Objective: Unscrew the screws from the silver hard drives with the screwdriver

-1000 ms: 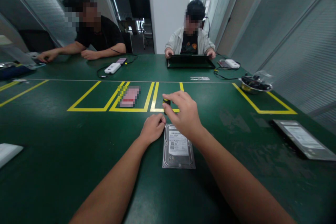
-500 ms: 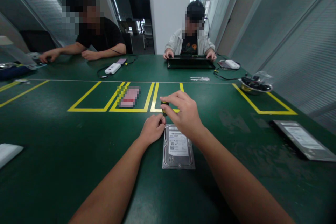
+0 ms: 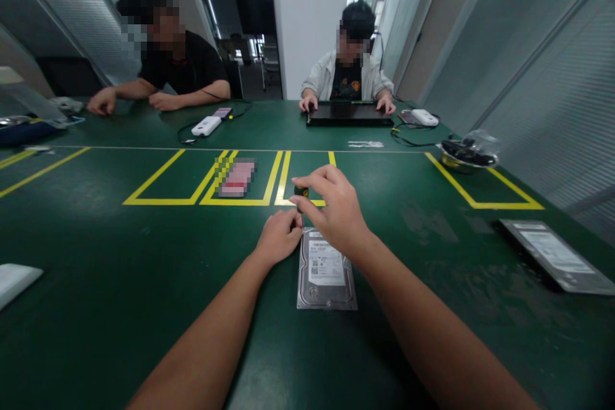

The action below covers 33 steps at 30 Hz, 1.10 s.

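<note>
A silver hard drive (image 3: 327,272) lies flat on the green table (image 3: 120,269) in front of me, label up. My right hand (image 3: 334,208) hovers over its far end, fingers pinched round the black and yellow handle of a small screwdriver (image 3: 301,191) held upright. My left hand (image 3: 280,237) rests curled at the drive's far left corner, fingers closed against the tool's lower part, which is hidden.
A dark flat tray (image 3: 555,255) lies at right, and a metal bowl of dark parts (image 3: 468,154) beyond it. Yellow tape boxes (image 3: 192,192) mark the table's middle. Two people sit across; one has a black laptop (image 3: 348,113). A white object (image 3: 14,278) is at the left edge.
My right hand has shifted slightly left and turned a little on the screwdriver handle. The person at far left drew a hand closer in. The hard drive has stayed put.
</note>
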Each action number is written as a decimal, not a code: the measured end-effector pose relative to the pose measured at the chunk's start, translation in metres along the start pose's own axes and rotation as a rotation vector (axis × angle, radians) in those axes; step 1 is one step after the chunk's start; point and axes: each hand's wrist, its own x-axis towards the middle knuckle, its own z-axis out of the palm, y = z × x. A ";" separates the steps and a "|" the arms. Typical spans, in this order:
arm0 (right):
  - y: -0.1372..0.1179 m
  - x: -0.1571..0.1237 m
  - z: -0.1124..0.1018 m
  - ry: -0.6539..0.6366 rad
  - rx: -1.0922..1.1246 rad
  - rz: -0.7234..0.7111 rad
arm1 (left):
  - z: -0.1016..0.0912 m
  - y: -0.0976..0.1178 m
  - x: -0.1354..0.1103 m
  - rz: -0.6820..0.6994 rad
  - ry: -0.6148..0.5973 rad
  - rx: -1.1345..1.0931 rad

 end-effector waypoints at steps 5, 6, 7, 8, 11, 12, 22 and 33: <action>-0.001 0.000 0.000 -0.016 0.004 -0.016 | -0.001 0.001 0.000 -0.018 -0.014 0.029; -0.001 0.000 -0.001 -0.020 0.006 -0.024 | -0.001 0.001 0.000 -0.021 -0.019 0.023; -0.001 0.000 0.000 -0.023 0.007 -0.032 | -0.001 0.001 0.000 -0.024 -0.025 0.016; 0.000 0.000 0.000 -0.026 0.006 -0.037 | -0.001 0.001 0.000 -0.022 -0.028 0.011; 0.001 0.000 0.000 -0.036 -0.004 -0.044 | -0.001 0.000 0.000 -0.008 -0.018 0.008; 0.001 -0.001 0.000 -0.038 -0.006 -0.042 | -0.001 0.000 0.001 -0.005 -0.012 0.012; 0.000 -0.001 0.002 -0.002 -0.016 -0.016 | -0.001 0.001 0.001 -0.023 -0.026 0.005; 0.000 -0.002 0.002 0.038 -0.088 0.007 | -0.001 0.001 0.001 -0.024 -0.026 -0.008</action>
